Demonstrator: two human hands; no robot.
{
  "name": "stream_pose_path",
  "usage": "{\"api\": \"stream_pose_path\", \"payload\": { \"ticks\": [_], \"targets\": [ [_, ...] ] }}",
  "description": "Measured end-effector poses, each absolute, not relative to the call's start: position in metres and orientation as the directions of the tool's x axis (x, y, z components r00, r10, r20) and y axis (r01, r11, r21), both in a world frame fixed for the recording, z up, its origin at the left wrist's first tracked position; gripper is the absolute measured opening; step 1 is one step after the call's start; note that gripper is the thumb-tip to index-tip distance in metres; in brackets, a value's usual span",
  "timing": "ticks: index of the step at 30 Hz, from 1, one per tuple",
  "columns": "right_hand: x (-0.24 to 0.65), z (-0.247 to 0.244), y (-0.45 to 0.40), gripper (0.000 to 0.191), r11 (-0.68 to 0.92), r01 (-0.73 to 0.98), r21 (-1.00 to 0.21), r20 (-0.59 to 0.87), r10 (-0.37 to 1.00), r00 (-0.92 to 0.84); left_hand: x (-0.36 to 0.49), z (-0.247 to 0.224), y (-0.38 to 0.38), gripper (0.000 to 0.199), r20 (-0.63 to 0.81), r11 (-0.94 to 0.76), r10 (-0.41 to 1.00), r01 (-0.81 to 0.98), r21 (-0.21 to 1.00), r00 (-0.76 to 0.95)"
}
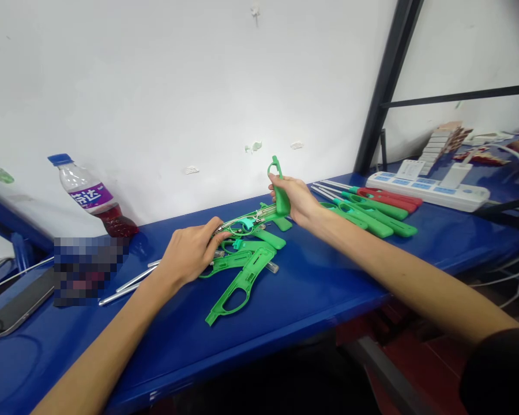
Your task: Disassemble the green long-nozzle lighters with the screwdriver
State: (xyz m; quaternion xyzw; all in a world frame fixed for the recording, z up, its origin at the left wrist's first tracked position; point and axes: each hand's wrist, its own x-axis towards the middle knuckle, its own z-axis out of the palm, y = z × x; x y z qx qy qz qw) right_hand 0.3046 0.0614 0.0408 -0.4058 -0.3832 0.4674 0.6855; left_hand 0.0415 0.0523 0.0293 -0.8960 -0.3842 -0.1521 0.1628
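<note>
My right hand (297,199) is closed on a green lighter shell half (282,199), held upright with its trigger loop at the top. My left hand (191,249) pinches the front end of an opened long-nosed lighter (242,225), whose wires and teal trigger lie exposed. Its far end reaches close to the shell half; whether they touch I cannot tell. Beneath lie more green lighter parts, including a loose shell half (255,265) with its hollow side up and a small clear tube (272,267). Silver metal tubes (125,289) rest beside my left wrist.
Finished-looking green and red lighters (383,210) lie in a row at the right, before a white power strip (432,190). A drink bottle (93,196) leans by the wall at the left, near a dark phone-like slab (19,302). The blue table's front edge (259,346) runs below.
</note>
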Motion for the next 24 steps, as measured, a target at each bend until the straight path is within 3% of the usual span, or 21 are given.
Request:
{"api": "stream_pose_path", "payload": {
  "ticks": [24],
  "targets": [
    [0.3054,0.0423,0.0596,0.027,0.223,-0.257,-0.94,0.158,0.955,0.25,0.0423,0.0305,0.0494,0.051,0.383,-0.654,0.638,0.733,-0.188,0.668]
  ]
}}
